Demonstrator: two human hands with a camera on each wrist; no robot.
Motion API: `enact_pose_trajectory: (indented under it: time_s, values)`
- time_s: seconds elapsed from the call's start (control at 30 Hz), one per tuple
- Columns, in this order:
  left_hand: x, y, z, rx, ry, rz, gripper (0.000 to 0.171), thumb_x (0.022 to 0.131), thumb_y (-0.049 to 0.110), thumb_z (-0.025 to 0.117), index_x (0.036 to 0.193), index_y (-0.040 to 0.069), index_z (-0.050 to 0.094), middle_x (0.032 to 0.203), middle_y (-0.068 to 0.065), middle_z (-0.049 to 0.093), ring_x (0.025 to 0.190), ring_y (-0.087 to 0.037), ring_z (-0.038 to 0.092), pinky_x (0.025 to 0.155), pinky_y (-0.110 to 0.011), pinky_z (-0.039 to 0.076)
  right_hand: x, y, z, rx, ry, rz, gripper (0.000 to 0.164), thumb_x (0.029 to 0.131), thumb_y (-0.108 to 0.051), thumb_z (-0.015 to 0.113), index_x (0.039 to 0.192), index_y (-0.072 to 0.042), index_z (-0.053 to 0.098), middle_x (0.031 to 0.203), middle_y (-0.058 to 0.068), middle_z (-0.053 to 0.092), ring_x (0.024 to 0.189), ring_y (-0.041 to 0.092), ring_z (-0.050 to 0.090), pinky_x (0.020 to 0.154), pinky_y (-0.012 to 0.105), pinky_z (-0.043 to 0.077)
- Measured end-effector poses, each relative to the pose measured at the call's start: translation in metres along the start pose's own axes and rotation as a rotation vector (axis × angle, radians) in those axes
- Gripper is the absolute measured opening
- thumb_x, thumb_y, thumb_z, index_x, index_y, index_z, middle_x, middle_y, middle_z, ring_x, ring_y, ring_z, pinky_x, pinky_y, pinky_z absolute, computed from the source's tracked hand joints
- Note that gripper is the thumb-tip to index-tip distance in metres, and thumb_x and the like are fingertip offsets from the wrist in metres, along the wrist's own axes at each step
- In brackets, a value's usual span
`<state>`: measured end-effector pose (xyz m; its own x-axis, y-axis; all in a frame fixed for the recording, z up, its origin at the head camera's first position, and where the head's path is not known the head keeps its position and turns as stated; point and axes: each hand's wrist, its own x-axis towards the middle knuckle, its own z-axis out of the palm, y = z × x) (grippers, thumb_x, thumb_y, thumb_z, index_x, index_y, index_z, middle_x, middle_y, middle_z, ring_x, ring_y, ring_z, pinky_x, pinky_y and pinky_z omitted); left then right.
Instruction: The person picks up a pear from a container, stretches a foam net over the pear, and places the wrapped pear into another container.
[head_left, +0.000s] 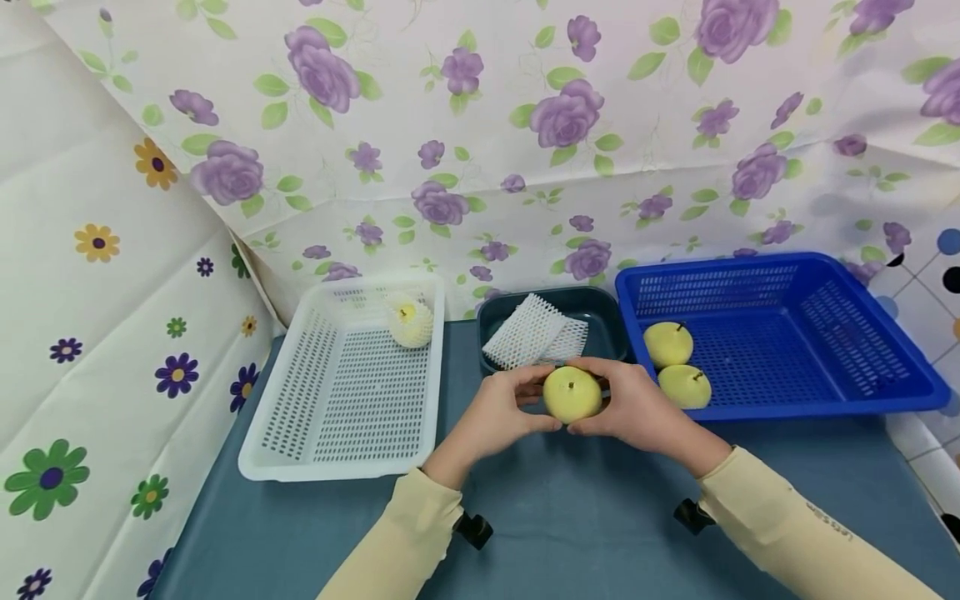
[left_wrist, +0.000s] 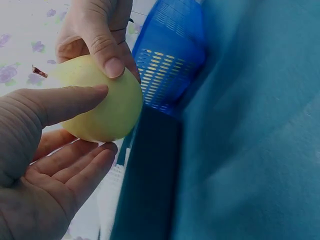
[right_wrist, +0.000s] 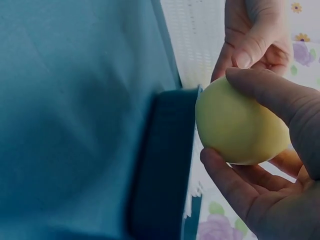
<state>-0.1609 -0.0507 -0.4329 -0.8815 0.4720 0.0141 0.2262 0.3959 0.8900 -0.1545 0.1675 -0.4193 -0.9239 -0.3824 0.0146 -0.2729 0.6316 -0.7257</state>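
A round yellow-green pear (head_left: 572, 396) is held between both hands, in front of the dark tray (head_left: 604, 321). My left hand (head_left: 497, 417) grips its left side, thumb on one face and fingers beneath, as the left wrist view shows. From the other side my right hand (head_left: 633, 404) grips the same pear (right_wrist: 240, 125), its thumb near the left thumb. The brown stem shows in the left wrist view. White foam net sleeves (head_left: 525, 332) lie in the tray just beyond the hands.
At the left stands a white basket (head_left: 348, 392) with one pear in a foam net (head_left: 411, 323). On the right, a blue basket (head_left: 780, 358) contains two bare pears (head_left: 668, 344). A flowered sheet (head_left: 480, 167) hangs behind the blue-green tabletop (head_left: 570, 533).
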Motion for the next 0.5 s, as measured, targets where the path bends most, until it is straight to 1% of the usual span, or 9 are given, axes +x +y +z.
enact_pose_trajectory:
  time_s: [0.17, 0.33, 0.5]
  values:
    - [-0.002, -0.009, 0.003, 0.005, -0.028, -0.023, 0.065, 0.072, 0.021, 0.082, 0.130, 0.027, 0.053, 0.126, 0.008, 0.058, 0.104, -0.006, 0.062, 0.087, -0.030, 0.053, -0.004, 0.004, 0.013, -0.014, 0.000, 0.005, 0.084, 0.063, -0.032, 0.087, 0.136, -0.018, 0.047, 0.123, -0.002, 0.059, 0.102, 0.013, 0.061, 0.081, 0.035, 0.054]
    - [-0.004, -0.017, 0.006, -0.016, -0.063, -0.039, 0.068, 0.069, 0.018, 0.084, 0.130, 0.021, 0.054, 0.127, 0.004, 0.058, 0.103, -0.010, 0.064, 0.087, -0.033, 0.054, -0.006, 0.011, 0.027, -0.018, 0.007, 0.019, 0.085, 0.062, -0.038, 0.087, 0.135, -0.017, 0.049, 0.121, -0.003, 0.060, 0.099, 0.010, 0.061, 0.081, 0.034, 0.053]
    - [-0.003, -0.024, 0.009, -0.002, -0.094, -0.070, 0.069, 0.068, 0.019, 0.085, 0.129, 0.023, 0.054, 0.124, 0.007, 0.058, 0.102, -0.008, 0.063, 0.088, -0.034, 0.053, -0.007, 0.017, 0.036, -0.014, 0.014, 0.031, 0.084, 0.060, -0.044, 0.086, 0.133, -0.018, 0.051, 0.118, -0.005, 0.061, 0.096, 0.008, 0.060, 0.080, 0.033, 0.052]
